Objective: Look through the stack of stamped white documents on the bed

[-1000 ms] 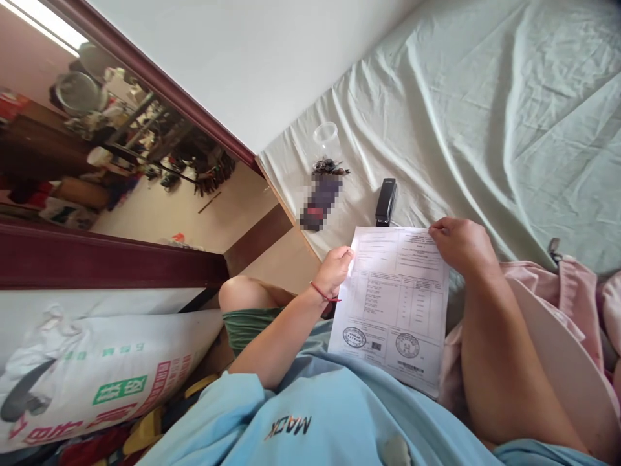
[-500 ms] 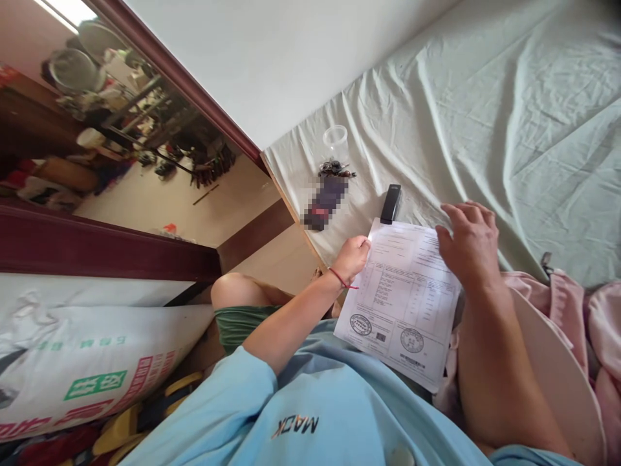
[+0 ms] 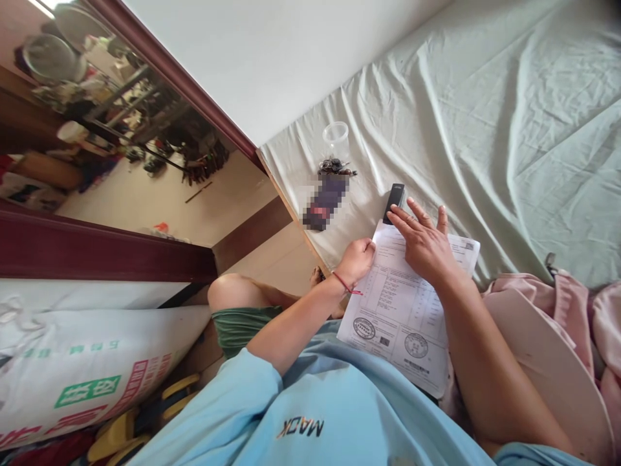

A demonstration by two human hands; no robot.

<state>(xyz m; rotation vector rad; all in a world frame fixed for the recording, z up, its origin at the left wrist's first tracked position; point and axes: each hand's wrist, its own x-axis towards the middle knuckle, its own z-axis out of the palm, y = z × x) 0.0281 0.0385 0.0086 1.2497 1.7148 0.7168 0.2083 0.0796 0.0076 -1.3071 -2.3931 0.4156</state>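
Creased pale-green sheet [image 3: 485, 116] at two o'clock, white wall [image 3: 276, 52] at twelve — left hand [image 3: 357, 260] pinching printed page [image 3: 388, 294], right hand [image 3: 429, 244] splayed at the stapler [image 3: 395, 195].

On my head feed I see the left hand [image 3: 358, 261] gripping the paper [image 3: 388, 294] by its edge and the right hand [image 3: 429, 249] spread over it, overlapping the stapler [image 3: 395, 195] on the sheet [image 3: 466, 142]
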